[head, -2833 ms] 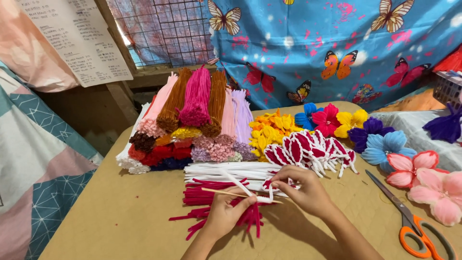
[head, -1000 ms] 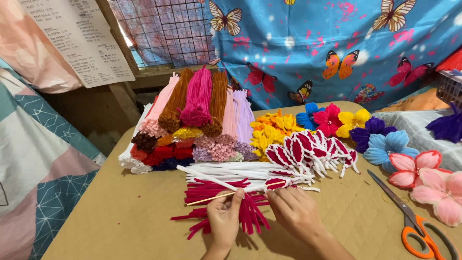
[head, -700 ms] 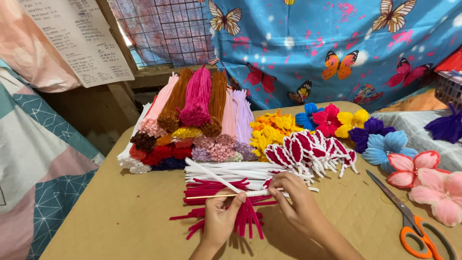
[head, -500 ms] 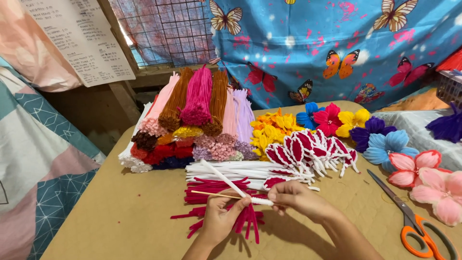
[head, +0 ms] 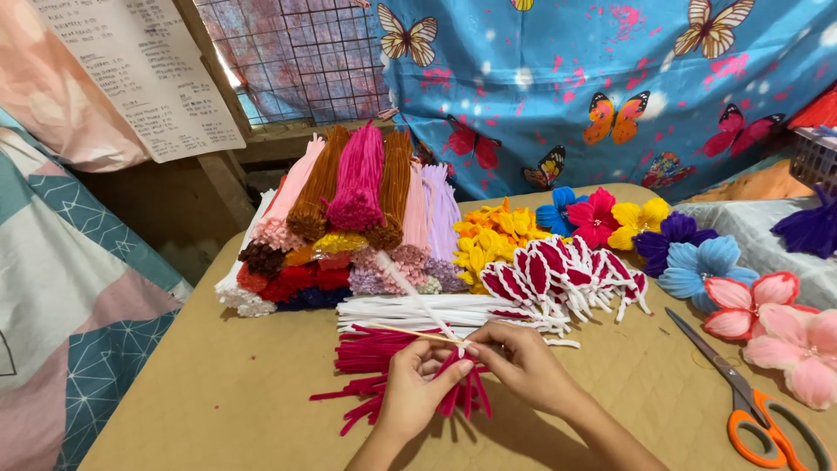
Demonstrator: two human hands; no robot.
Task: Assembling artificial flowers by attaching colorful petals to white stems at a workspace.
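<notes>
Our left hand (head: 418,384) and right hand (head: 523,366) pinch a white pipe cleaner (head: 418,301) against a thin stick (head: 410,332). We should wrap tightly, keeping both pinches firm.

Your single head camera looks down and forward from close above the table (head: 218,392), facing the butterfly curtain (head: 610,78) behind it.

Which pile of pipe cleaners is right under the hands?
The dark pink pile lying loose on the table, directly beneath both hands; the white pile sits just behind it, and the stacked bundles farther back.
</notes>
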